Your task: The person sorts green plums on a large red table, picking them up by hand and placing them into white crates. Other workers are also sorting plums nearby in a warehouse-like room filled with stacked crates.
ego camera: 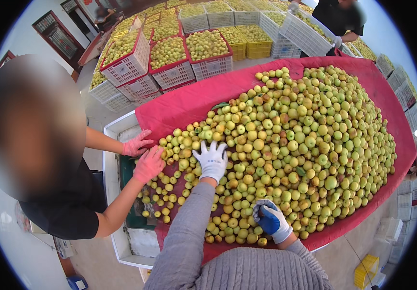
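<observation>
A big heap of small yellow-green fruit, some with brown patches, lies on a red cloth over a table. My left hand, in a white glove, rests palm down on the fruit near the heap's left part, its fingers spread. Closer to my body, at the heap's near edge, is my right hand in a white glove with a blue palm. Its fingers are curled, and whether a fruit is inside them cannot be told.
At left, a co-worker's pink-gloved hands touch the fruit beside a white-rimmed trough. Stacked white crates and yellow crates of fruit stand beyond the cloth. Another person holds a tilted white crate at the far side. A yellow crate lies lower right.
</observation>
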{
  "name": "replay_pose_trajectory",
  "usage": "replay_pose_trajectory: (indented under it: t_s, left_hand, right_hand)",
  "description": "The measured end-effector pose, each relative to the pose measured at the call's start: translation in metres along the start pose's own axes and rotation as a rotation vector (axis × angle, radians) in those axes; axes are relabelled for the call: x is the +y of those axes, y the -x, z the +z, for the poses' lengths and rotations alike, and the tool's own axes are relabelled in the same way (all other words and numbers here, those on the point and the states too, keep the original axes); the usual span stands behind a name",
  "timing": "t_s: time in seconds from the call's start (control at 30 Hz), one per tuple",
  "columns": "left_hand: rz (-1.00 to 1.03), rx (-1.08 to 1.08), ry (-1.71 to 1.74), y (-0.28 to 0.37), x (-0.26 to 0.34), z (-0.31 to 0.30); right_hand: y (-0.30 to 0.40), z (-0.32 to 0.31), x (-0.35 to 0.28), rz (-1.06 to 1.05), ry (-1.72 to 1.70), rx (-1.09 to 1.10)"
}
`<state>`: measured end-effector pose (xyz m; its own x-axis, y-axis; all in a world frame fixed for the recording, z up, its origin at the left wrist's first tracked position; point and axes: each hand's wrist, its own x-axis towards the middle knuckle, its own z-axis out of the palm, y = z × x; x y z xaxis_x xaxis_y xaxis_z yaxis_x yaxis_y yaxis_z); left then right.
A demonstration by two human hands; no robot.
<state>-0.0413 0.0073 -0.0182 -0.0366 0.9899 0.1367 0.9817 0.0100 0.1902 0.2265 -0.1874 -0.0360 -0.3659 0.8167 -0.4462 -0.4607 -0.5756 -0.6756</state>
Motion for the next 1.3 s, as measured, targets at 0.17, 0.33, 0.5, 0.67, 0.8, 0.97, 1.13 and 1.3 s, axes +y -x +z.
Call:
replay_pose_trajectory:
  t_s: [0.17, 0.33, 0.5, 0.67, 0.8, 0.97, 1.13, 1.3]
  left_hand:
    - [-0.029, 0.042, 0.032, 0.043, -0.042, -0.001]
    - [0.050, -0.064, 0.057, 0.132, -0.074, -0.028]
    - [0.175, -0.009, 0.229, 0.149, -0.017, -0.050]
    - [0.260, -0.217, 0.311, 0.156, 0.079, -0.029]
    - [0.376, -0.285, 0.320, 0.177, 0.076, -0.049]
    - [0.504, -0.236, 0.362, 0.223, 0.050, -0.052]
    - [0.544, -0.320, 0.256, 0.252, 0.002, -0.068]
    - [0.104, -0.215, 0.764, 0.238, -0.039, -0.081]
  right_hand:
    - [-0.001, 0.012, -0.013, -0.058, -0.122, -0.061]
    - [0.003, 0.035, -0.030, -0.071, -0.357, -0.080]
    - [0.004, 0.034, -0.025, -0.090, -0.317, -0.051]
    - [0.012, 0.027, -0.019, -0.099, -0.306, -0.035]
    - [0.028, 0.018, -0.032, -0.147, -0.447, -0.056]
    - [0.038, 0.004, -0.044, -0.182, -0.469, 0.000]
    - [0.048, -0.017, -0.042, -0.227, -0.452, 0.052]
    - [0.055, -0.021, -0.040, -0.241, -0.413, 0.118]
